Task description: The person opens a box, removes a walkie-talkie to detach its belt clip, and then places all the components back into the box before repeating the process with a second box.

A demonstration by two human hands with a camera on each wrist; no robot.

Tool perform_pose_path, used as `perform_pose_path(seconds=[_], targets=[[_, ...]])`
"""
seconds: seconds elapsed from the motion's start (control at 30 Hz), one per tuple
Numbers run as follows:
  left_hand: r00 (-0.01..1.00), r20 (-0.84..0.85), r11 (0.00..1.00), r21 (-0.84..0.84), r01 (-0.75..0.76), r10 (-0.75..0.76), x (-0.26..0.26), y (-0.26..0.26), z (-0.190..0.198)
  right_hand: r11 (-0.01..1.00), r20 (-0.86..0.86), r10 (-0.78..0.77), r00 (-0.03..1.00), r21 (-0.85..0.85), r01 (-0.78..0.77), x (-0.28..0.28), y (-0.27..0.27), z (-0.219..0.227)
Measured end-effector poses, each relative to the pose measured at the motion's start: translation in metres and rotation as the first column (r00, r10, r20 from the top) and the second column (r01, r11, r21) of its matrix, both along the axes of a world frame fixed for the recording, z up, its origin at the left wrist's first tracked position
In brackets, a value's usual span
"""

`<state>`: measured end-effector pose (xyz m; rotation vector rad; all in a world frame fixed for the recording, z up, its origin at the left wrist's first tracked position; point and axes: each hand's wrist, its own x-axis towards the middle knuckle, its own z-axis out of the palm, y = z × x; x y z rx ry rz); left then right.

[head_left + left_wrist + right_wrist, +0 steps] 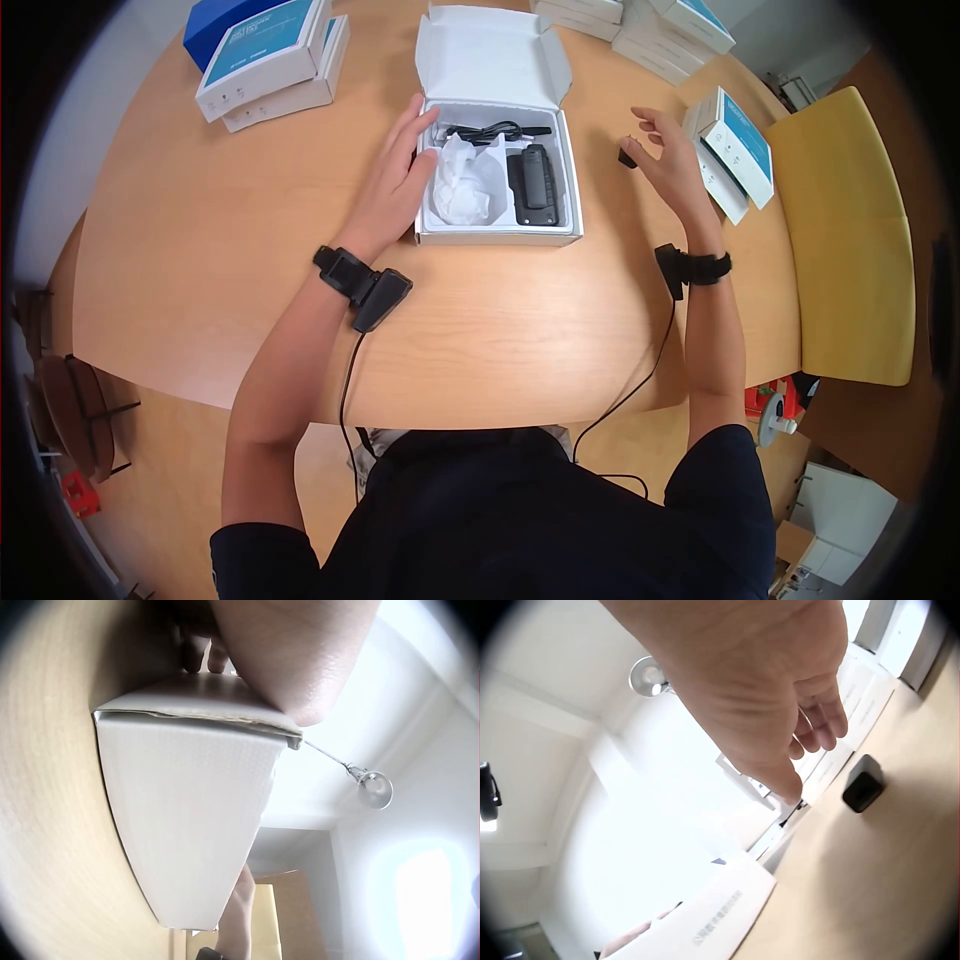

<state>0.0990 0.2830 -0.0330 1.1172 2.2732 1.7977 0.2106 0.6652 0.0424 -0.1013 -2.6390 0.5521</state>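
White cardboard forms the box point(500, 239) just beside the left hand point(395, 185), its lid point(492, 55) standing raised beyond the fingertips. That hand's fingers lie nearly straight along the near outer wall, with the thumb at the rim; they steady rather than squeeze. To the right of the left thumb sits a crumpled white bag point(460, 195), and past it, between the two hands, a black handheld device point(537, 185) lies in its own compartment. Ahead of the thumb, a bundled black cable point(490, 132) fills the far slot.

The right hand point(668, 165) hangs over the tabletop point(500, 330) with loosely bent, released fingers. A small black block point(864, 784) appears to rest on the tabletop just below those fingers; the right wrist view shows a gap between it and the thumb.

The step in hand looks like handling this block beside the steadied box. To pick it up well, the right fingers would best come down low, thumb against one long side and fingertips against the opposite one, so that it does not skid. A light pinch should suffice for something so small. Meanwhile the left fingers should press only gently, since pushing hard on thin cardboard could bow the wall or slide the box toward the right fingers.
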Motion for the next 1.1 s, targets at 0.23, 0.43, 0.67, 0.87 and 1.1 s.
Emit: perform_pose_path(seconds=[0.23,0.43,0.67,0.87,1.1], targets=[[1.000,-0.020,1.000,-0.011,-0.008,0.008,-0.003,0.000,-0.004,0.928,0.075,0.349,0.934,-0.165,-0.334,-0.020,-0.091,0.033],[1.000,-0.002,1.000,-0.004,-0.010,0.010,0.000,0.001,0.001,0.912,0.156,0.409,0.899,-0.099,-0.398,-0.056,-0.119,0.017],[1.000,-0.002,1.000,0.011,-0.005,0.005,0.000,0.001,0.000,0.920,0.178,0.388,0.904,-0.129,-0.369,-0.061,-0.117,0.012],[1.000,-0.005,1.000,0.002,-0.009,0.009,0.001,0.001,0.001,0.906,0.068,0.385,0.920,-0.219,-0.363,-0.054,-0.105,0.005],[1.000,0.003,1.000,-0.004,-0.010,0.010,0.001,0.001,0.000,0.935,-0.008,0.262,0.965,-0.246,-0.256,-0.040,-0.084,0.012]])
